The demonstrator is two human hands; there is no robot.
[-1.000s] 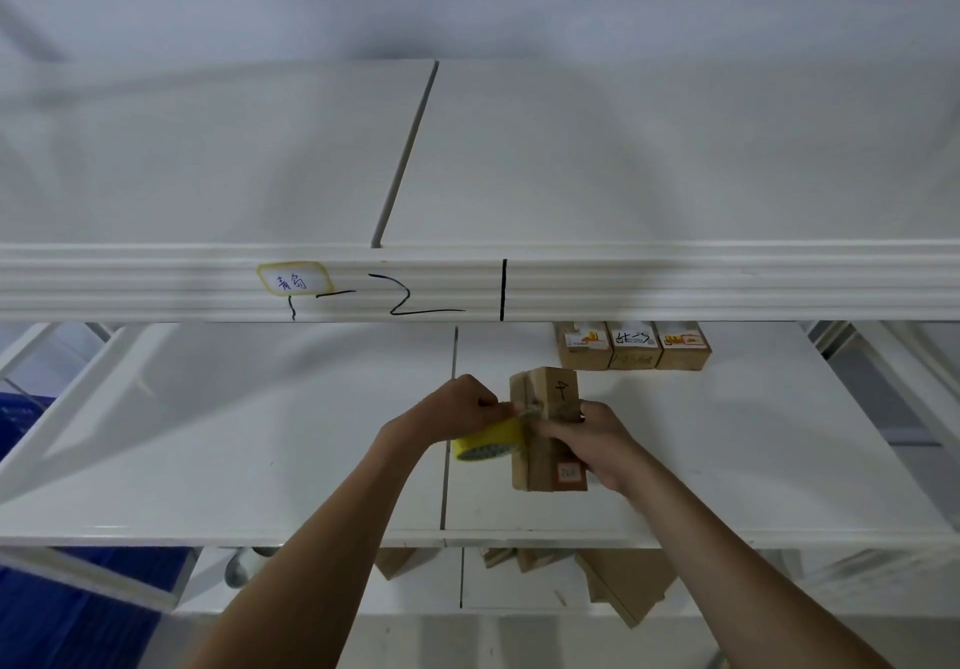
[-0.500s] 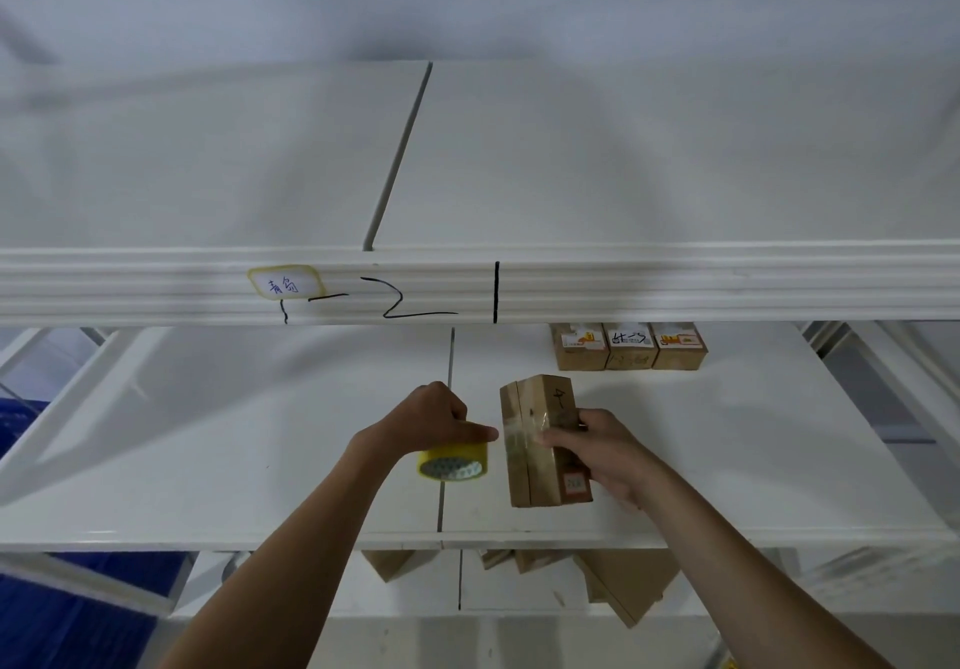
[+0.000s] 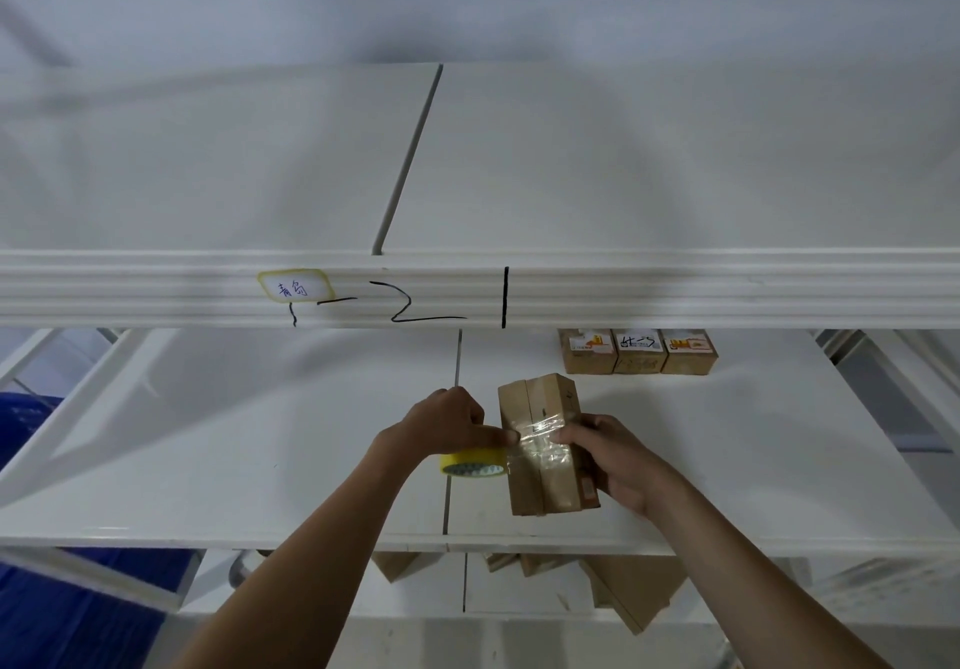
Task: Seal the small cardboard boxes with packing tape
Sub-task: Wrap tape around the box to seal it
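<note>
A small brown cardboard box (image 3: pixel 540 408) is held above the white middle shelf (image 3: pixel 260 460). My right hand (image 3: pixel 618 460) grips its right side, fingers pressing a band of clear tape (image 3: pixel 537 447) that runs across the box's face. My left hand (image 3: pixel 447 424) grips a yellow tape roll (image 3: pixel 474 463) just left of the box, its thumb touching the tape at the box's left edge. The box's flap seam runs lengthwise under the tape.
Three small labelled boxes (image 3: pixel 638 351) stand in a row at the back right of the shelf. An upper shelf edge (image 3: pixel 675 289) with black marks and a yellow label crosses above. More cardboard boxes (image 3: pixel 639 590) lie on the lower shelf. Blue bins (image 3: pixel 62 616) sit lower left.
The box has tilted so its face shows. My left hand first drew the roll away to the left, then brought it back against the box, with tape now stretched across it.
</note>
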